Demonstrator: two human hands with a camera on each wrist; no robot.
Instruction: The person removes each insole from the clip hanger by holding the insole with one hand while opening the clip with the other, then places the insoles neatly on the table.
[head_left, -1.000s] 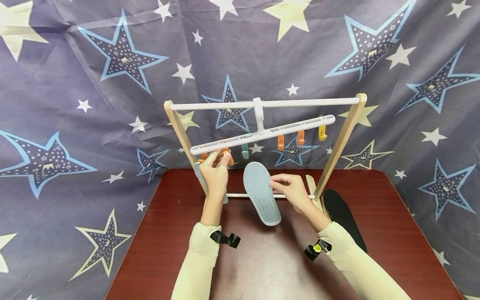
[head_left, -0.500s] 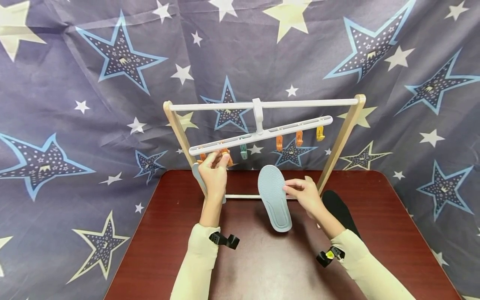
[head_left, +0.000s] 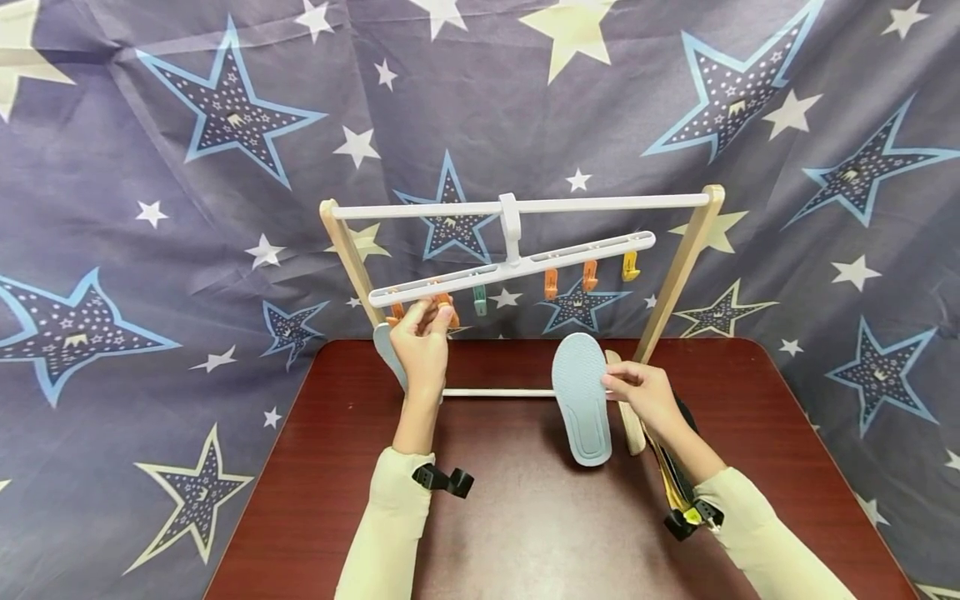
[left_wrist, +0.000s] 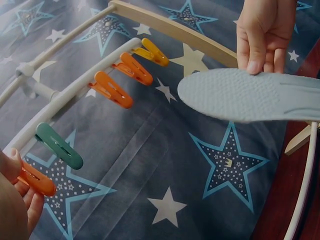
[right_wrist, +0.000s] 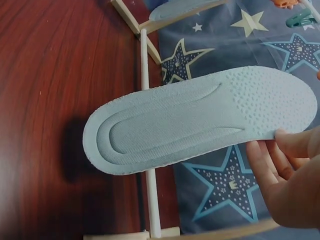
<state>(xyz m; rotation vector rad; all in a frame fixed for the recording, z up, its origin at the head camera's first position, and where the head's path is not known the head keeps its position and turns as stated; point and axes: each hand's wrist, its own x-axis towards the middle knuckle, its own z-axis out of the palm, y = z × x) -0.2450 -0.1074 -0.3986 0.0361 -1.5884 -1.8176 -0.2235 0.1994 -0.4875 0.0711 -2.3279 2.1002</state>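
Observation:
My left hand [head_left: 422, 348] pinches an orange clothespin [left_wrist: 39, 180] near the low left end of a white hanger bar [head_left: 525, 267]. By its edge, my right hand [head_left: 647, 398] holds a light blue-grey insole [head_left: 583, 404] between thumb and fingers. That insole is upright in front of the rack, its textured end up, and its moulded heel shows in the right wrist view. A second light insole [head_left: 387, 348] hangs below the leftmost orange clothespin [head_left: 396, 312], partly behind my left hand. A green clothespin [left_wrist: 59, 145] hangs beside the pinched one.
The tilted bar hangs from a wooden-sided rack [head_left: 678, 271] with a white top rail [head_left: 615, 203]. Two orange clothespins [head_left: 589, 275] and a yellow one [head_left: 630, 267] hang on its right. A black insole [head_left: 682, 412] lies on the red-brown table [head_left: 495, 508], partly behind my right forearm.
My right hand has moved right with the insole, away from the left hand, and the insole has turned more upright. The left hand stays at the orange clothespin.

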